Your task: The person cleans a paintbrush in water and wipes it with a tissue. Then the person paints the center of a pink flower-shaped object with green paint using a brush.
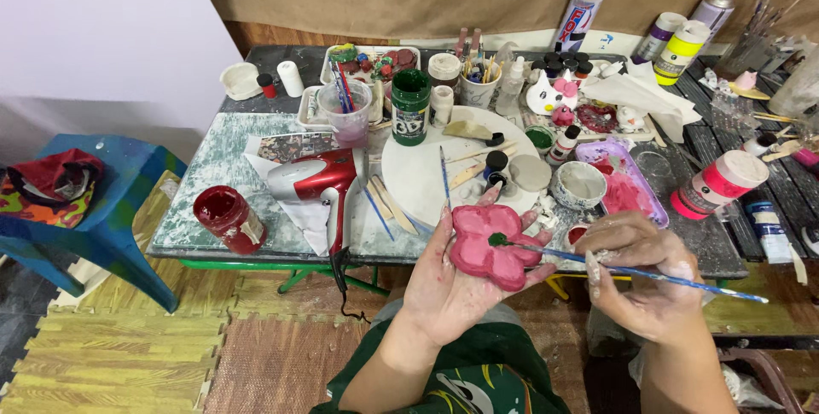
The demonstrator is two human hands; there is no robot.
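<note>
My left hand lies palm up below the table's front edge and carries a pink clay flower shape on its fingers. My right hand grips a thin blue-handled paintbrush. The brush's dark green tip touches the middle of the pink shape. Both hands are smeared with paint. The brush handle sticks out to the right past my right hand.
A cluttered table holds a round white board, a red hair dryer, a red paint jar, a green paint bottle, cups of brushes, small pots and a purple tray. A blue plastic chair stands at the left.
</note>
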